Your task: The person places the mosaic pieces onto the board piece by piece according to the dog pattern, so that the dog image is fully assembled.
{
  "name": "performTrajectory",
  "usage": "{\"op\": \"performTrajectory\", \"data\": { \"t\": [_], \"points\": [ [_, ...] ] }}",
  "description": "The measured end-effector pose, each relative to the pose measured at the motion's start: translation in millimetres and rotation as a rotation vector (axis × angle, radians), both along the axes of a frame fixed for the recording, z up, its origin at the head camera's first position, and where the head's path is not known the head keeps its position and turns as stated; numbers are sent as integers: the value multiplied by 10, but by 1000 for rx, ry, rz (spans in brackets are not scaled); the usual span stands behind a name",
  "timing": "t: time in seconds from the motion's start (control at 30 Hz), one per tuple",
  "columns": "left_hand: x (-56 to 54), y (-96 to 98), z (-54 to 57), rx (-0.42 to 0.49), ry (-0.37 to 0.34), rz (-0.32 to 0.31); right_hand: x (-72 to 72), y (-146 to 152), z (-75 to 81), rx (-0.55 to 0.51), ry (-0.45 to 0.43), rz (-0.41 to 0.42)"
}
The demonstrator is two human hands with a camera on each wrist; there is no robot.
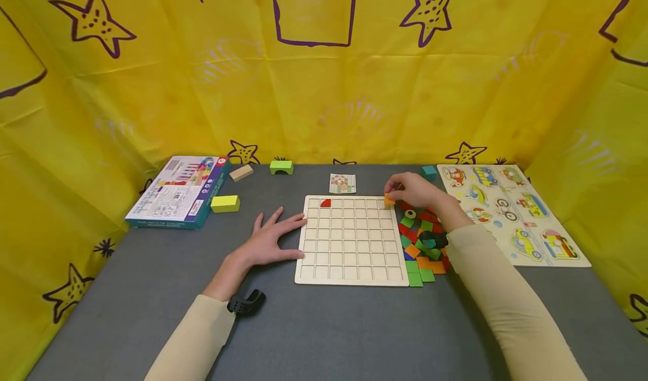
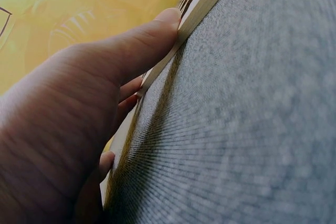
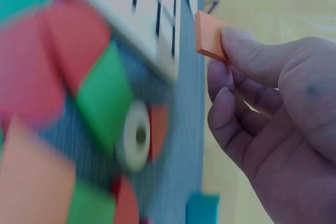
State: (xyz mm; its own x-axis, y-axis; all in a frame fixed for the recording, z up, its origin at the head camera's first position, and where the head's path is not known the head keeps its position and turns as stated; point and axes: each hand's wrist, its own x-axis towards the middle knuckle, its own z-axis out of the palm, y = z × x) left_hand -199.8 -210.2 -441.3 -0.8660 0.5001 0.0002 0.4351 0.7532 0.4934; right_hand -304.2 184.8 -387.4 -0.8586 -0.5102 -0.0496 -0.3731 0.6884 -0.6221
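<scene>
A pale wooden grid board (image 1: 351,246) lies flat on the grey table. One red quarter-round piece (image 1: 325,203) sits in its top row, near the left corner. My left hand (image 1: 270,240) rests at the board's left edge, thumb and fingers spread and touching the rim; the left wrist view shows the thumb (image 2: 152,35) against the side. Between thumb and fingers of my right hand (image 1: 412,189) is an orange square tile (image 3: 209,35), held over the board's top right corner. Loose coloured pieces (image 1: 422,240) lie heaped along the right edge.
Behind the board is a small picture card (image 1: 342,183). A picture puzzle board (image 1: 511,215) lies at right, a teal block (image 1: 428,172) beside it. At left are a boxed game (image 1: 179,192), a yellow block (image 1: 225,204), a wooden block (image 1: 241,172) and a green arch block (image 1: 281,167).
</scene>
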Motion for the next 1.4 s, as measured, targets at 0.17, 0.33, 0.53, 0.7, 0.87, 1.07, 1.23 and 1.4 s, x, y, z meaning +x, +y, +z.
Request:
{"op": "performTrajectory", "data": {
  "t": [0.17,0.33,0.53,0.7,0.87,1.07,1.23,1.4],
  "points": [
    [0,-1,-5,-8,-2,-1,-32,-315,-29,-26,-28,0],
    [-1,3,-13,-3,-1,0,-54,-600,-60,-64,-61,36],
    [-9,22,-6,-3,-11,-1,-71,-872,-109,-85,-34,61],
    [-23,30,-13,-12,-24,7,-94,-1041,-162,-80,-1,64],
    [-31,28,-11,-20,-26,13,-105,-1133,-207,-63,29,78],
    [-32,23,-9,-11,-18,4,-90,-1157,-247,-28,44,74],
    [-34,4,-9,-10,-10,12,-79,-1141,-236,-35,47,84],
    [-27,-1,-9,-10,-30,13,-47,-974,-215,-74,14,60]
  ]
}}
